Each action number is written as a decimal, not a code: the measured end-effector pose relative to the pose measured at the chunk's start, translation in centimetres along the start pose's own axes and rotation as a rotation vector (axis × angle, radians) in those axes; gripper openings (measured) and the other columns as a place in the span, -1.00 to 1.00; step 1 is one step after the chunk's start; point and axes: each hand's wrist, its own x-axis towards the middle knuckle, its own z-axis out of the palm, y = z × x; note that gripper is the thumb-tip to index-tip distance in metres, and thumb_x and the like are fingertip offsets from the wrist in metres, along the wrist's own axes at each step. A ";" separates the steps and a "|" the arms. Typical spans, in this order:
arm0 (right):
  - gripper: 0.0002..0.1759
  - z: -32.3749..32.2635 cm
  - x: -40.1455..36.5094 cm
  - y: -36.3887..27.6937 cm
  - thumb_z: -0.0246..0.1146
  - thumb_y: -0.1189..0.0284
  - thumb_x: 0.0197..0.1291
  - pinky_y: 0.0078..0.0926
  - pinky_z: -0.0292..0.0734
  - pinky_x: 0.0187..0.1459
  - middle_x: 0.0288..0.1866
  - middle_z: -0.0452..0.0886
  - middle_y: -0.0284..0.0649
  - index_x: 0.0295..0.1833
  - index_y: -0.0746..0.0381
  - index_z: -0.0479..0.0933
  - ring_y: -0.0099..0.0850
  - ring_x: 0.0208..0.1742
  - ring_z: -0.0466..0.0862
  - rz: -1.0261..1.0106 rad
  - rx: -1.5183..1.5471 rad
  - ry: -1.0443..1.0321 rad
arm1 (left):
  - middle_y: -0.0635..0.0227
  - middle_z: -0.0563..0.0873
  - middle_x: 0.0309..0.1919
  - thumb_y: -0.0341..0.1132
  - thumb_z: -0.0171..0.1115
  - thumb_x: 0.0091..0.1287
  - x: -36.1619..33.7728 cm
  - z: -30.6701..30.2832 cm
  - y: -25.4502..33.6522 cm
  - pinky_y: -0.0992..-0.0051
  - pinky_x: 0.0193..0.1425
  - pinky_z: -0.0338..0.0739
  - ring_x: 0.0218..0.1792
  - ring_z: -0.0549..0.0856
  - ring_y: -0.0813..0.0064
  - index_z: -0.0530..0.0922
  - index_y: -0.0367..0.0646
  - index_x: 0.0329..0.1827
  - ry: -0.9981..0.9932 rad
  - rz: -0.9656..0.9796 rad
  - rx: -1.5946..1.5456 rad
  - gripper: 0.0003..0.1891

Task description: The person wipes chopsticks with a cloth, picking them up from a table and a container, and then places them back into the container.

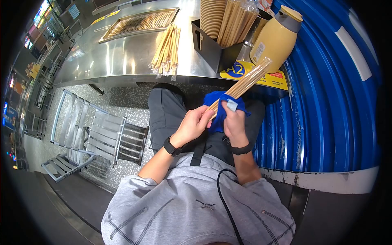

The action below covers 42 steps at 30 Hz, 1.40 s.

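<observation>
My left hand [191, 125] is closed around the lower end of a bundle of wooden chopsticks [246, 83]. The bundle slants up to the right above my lap, with some clear plastic at its far tips. In my right hand [234, 125] is a blue cloth [217, 113] with a pale tag, pressed against the chopsticks' middle and hanging over my thighs. Part of the right fingers is hidden by the cloth. On the metal table [126, 61] ahead lies a loose pile of chopsticks [167, 51], partly in plastic wrap.
At the table's right stands a black holder [218, 57] with stacked paper cups [211, 18] and upright chopsticks [237, 23]. A yellow jug [277, 38] is beside it, near a blue corrugated wall [326, 102]. A grill grate [141, 24] is set into the tabletop. Slatted chairs [104, 130] stand left.
</observation>
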 end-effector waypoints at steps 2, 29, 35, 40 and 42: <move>-0.82 -1.6 1.6 -0.4 0.19 0.63 0.24 -0.59 0.48 0.00 -0.11 0.61 -0.34 -0.05 0.26 0.54 -0.55 -0.07 0.60 -0.001 0.014 0.090 | 0.57 0.47 -0.60 -0.26 0.00 0.50 0.0 -0.2 -0.1 0.68 -0.48 0.26 -0.55 0.37 0.81 0.54 -0.27 -0.28 -0.016 -0.005 0.022 -0.73; -0.75 -2.8 4.5 -2.1 -0.02 0.36 0.46 -0.46 0.49 0.05 -0.06 0.60 -0.30 0.05 0.27 0.47 -0.48 -0.06 0.60 -0.050 0.196 -0.026 | 0.59 0.38 -0.64 -0.15 -0.06 0.52 -0.7 -0.3 -0.8 0.65 -0.51 0.20 -0.59 0.30 0.77 0.51 -0.22 -0.34 -0.095 -0.092 -0.148 -0.65; -0.87 0.8 0.1 0.9 0.08 0.48 0.39 -0.61 0.49 -0.17 -0.17 0.60 -0.38 -0.04 0.25 0.50 -0.58 -0.20 0.60 0.004 0.022 0.033 | 0.63 0.34 -0.63 -0.13 -0.08 0.53 0.2 0.6 -0.7 0.68 -0.53 0.15 -0.60 0.26 0.80 0.52 -0.19 -0.33 -0.028 -0.039 -0.159 -0.64; -0.85 -0.3 1.9 -0.2 0.08 0.46 0.40 -0.61 0.46 -0.13 -0.14 0.59 -0.38 -0.01 0.23 0.48 -0.61 -0.16 0.58 -0.038 0.021 0.131 | 0.55 0.40 -0.64 -0.14 -0.05 0.51 0.0 0.1 0.4 0.63 -0.49 0.26 -0.58 0.35 0.75 0.52 -0.23 -0.38 -0.047 -0.062 -0.080 -0.62; -0.77 -0.8 3.5 -2.1 0.02 0.42 0.43 -0.51 0.46 0.06 0.01 0.57 -0.30 0.10 0.25 0.44 -0.51 0.00 0.57 -0.092 0.106 0.088 | 0.56 0.39 -0.64 -0.14 -0.05 0.52 -0.5 -0.5 0.6 0.64 -0.50 0.25 -0.59 0.34 0.76 0.51 -0.23 -0.38 -0.078 -0.097 -0.071 -0.62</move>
